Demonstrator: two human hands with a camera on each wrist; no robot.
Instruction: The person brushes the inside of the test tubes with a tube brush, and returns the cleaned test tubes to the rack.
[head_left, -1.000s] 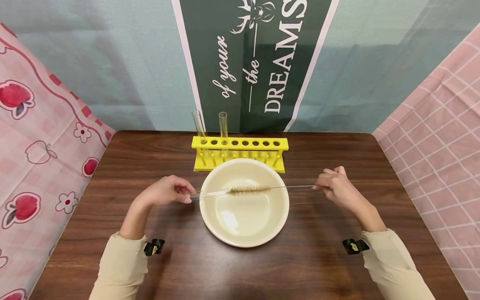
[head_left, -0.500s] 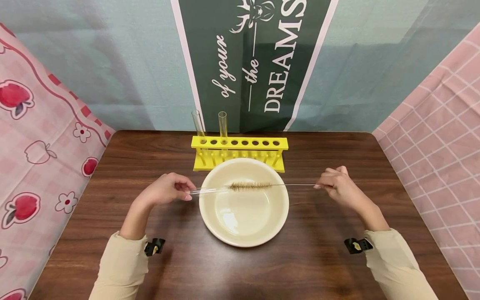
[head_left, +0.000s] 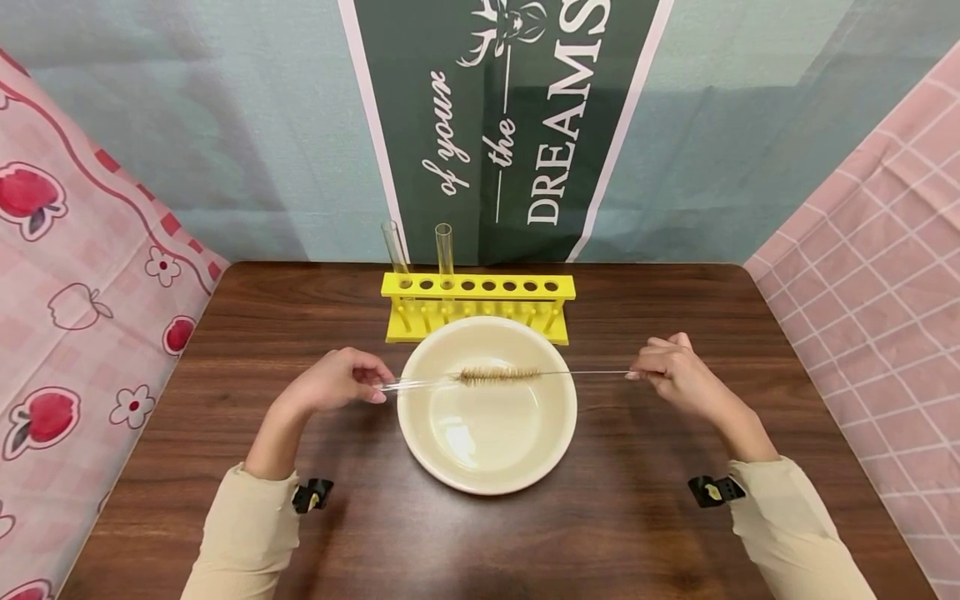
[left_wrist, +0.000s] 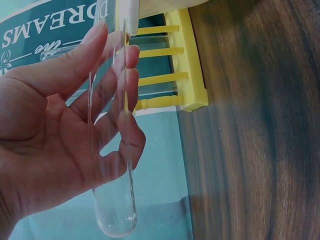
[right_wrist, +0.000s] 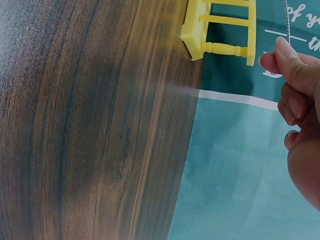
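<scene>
My left hand [head_left: 337,381] holds a clear glass test tube [left_wrist: 115,210] between thumb and curled fingers, its rounded end pointing back toward the palm side. The tube's mouth reaches over a cream bowl [head_left: 487,479]. At that mouth is a test tube brush [head_left: 498,377] with tan bristles, mostly outside the glass, lying level above the bowl. Its thin twisted wire handle [head_left: 588,372] runs right to my right hand [head_left: 671,371], which pinches the wire's end between thumb and forefinger. In the right wrist view the wire [right_wrist: 287,20] rises from the fingertips.
Behind the bowl stands a yellow test tube rack [head_left: 480,286]. Two clear test tubes are in it, one leaning at the left end [head_left: 394,250] and another upright tube [head_left: 445,250] close by. The wooden table [head_left: 675,533] meets curtained walls on three sides.
The brush and tube rose slightly, then dipped a little, staying nearly in line over the bowl. Both hands keep their holds with only small shifts. Rack and bowl stay put.
</scene>
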